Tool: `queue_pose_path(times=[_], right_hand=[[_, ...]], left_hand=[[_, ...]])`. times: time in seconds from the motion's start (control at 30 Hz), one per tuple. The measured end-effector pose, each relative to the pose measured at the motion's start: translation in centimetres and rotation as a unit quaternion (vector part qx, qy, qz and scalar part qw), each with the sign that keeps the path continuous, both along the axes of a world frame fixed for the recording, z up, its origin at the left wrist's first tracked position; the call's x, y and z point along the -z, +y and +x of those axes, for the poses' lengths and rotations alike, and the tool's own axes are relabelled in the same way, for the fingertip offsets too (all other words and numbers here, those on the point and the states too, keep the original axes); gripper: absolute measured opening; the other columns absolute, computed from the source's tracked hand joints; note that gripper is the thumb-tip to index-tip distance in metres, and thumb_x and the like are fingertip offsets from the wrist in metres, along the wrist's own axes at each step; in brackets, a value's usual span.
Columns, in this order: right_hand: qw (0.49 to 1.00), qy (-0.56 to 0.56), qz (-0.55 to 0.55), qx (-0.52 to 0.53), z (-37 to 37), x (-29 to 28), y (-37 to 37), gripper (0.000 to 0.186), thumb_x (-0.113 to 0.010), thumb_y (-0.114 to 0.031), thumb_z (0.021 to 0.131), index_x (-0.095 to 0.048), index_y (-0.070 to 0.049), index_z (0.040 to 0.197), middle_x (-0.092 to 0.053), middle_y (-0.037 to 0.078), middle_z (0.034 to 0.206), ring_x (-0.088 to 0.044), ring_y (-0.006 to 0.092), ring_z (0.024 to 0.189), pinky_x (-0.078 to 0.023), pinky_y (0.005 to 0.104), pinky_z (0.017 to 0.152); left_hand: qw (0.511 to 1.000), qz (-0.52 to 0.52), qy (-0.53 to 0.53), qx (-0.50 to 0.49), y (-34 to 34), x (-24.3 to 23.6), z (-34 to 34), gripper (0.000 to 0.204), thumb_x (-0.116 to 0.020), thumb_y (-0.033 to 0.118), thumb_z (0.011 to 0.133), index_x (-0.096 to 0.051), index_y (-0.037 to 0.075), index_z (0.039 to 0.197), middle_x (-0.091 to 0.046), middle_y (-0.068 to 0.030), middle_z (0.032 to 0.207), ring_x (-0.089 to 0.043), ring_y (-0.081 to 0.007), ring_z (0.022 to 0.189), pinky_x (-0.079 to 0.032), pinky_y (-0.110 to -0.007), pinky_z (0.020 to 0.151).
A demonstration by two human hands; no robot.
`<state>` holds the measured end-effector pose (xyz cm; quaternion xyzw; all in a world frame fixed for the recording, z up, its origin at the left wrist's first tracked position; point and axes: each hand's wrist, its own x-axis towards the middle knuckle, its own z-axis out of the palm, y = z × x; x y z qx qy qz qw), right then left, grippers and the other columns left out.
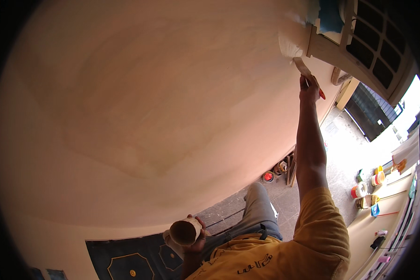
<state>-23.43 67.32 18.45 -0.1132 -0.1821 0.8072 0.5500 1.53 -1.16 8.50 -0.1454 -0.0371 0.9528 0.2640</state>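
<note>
My right arm [311,140], in a yellow short sleeve, reaches up and out to the wall. In my right hand [309,87] is a paintbrush [303,68] with a red handle end, and the fingers are closed round it. The brush's tip touches the wall beside a fresh-looking whitish patch [290,45]. Low in front of my body, my left hand [197,242] is wrapped round an open, pale-smeared paint pot [185,232]. Its mouth faces up toward me, and what lies inside is too dark to make out.
A large pinkish wall [163,102] fills the left. An open window shutter [364,51] juts out near the brush. Below is a dark panelled door [126,261]. Cans, one with red inside [268,177], stand at the wall's foot. Several paint buckets [359,190] stand at right.
</note>
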Motion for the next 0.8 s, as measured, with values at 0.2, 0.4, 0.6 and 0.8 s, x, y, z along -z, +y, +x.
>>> queue_pose_path(times=[0.2, 0.4, 0.6, 0.8], right_hand=[[0.949, -0.213, 0.075, 0.221, -1.1, -3.3, 3.4, 0.015, -0.077, -0.004, 0.082, -0.066, 0.000, 0.091, -0.068, 0.009, 0.076, -0.066, 0.0209, 0.059, -0.053, 0.0309, 0.046], [0.688, -0.533, 0.272, 0.409, -5.0, -12.4, 5.7, 0.033, -0.085, -0.040, 0.076, -0.077, -0.007, 0.078, -0.072, 0.007, 0.065, -0.070, 0.0201, 0.058, -0.059, 0.0365, 0.057], [0.671, -0.560, 0.393, 0.286, -3.1, -19.2, 4.3, 0.026, -0.084, -0.020, 0.080, -0.074, 0.001, 0.092, -0.073, 0.007, 0.081, -0.072, 0.0180, 0.072, -0.061, 0.0317, 0.065], [0.950, -0.030, 0.233, 0.206, -0.6, -16.7, -2.0, 0.025, -0.087, -0.010, 0.075, -0.071, 0.000, 0.092, -0.073, 0.009, 0.097, -0.071, 0.0149, 0.074, -0.064, 0.0270, 0.067]], left_hand=[[0.999, -0.034, -0.005, -0.026, 0.5, -0.1, -0.4, 0.083, -0.081, 0.055, 0.076, -0.057, 0.005, 0.137, -0.056, -0.0132, 0.133, -0.049, -0.0361, 0.130, -0.060, -0.056, 0.094], [1.000, -0.003, -0.001, -0.017, 0.5, 0.3, -0.4, 0.067, -0.076, 0.048, 0.088, -0.058, 0.010, 0.140, -0.057, -0.0070, 0.140, -0.046, -0.0327, 0.138, -0.057, -0.059, 0.097], [1.000, 0.013, -0.011, -0.010, -0.4, 1.8, -0.2, 0.063, -0.075, 0.045, 0.090, -0.058, 0.011, 0.140, -0.058, -0.0094, 0.140, -0.048, -0.0322, 0.138, -0.056, -0.059, 0.099], [1.000, 0.017, -0.011, -0.006, -0.8, 1.7, 0.0, 0.062, -0.075, 0.043, 0.091, -0.058, 0.011, 0.141, -0.057, -0.0125, 0.139, -0.047, -0.0320, 0.138, -0.056, -0.058, 0.099]])
